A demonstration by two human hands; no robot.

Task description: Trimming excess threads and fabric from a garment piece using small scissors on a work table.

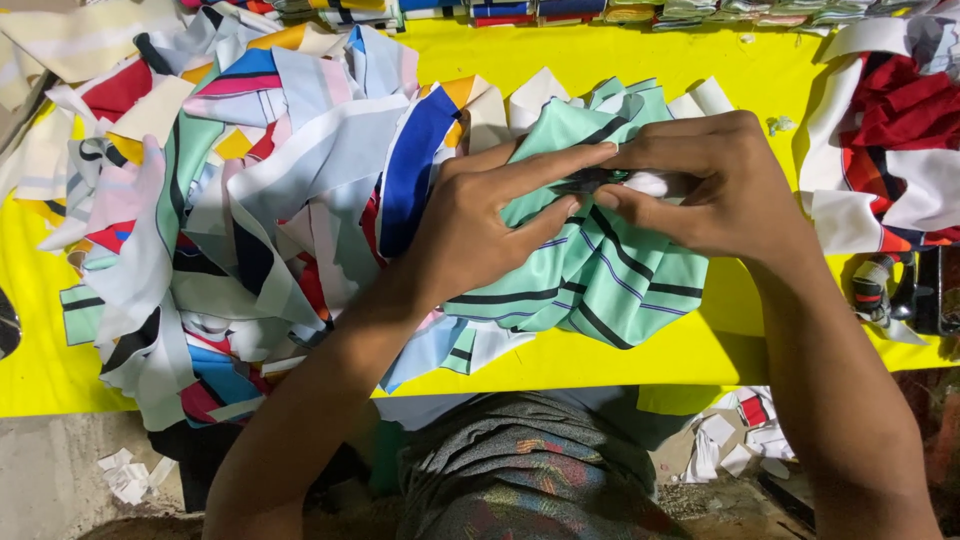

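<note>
A mint-green cloth piece with dark stripes (610,275) lies bunched on the yellow table (620,60) in front of me. My left hand (490,215) presses on its left side, index finger stretched across the top fold. My right hand (700,185) pinches the same piece at its upper middle, thumb and fingers closed on a fold beside a small white bit. Both hands meet over the cloth.
A big heap of mixed cloth cut-offs (230,190) in white, blue, red and mint fills the table's left. Red and white cloth (890,140) lies at the right edge, with dark scissors (905,290) below it. Folded stacks (560,10) line the far edge. Scraps (735,435) litter the floor.
</note>
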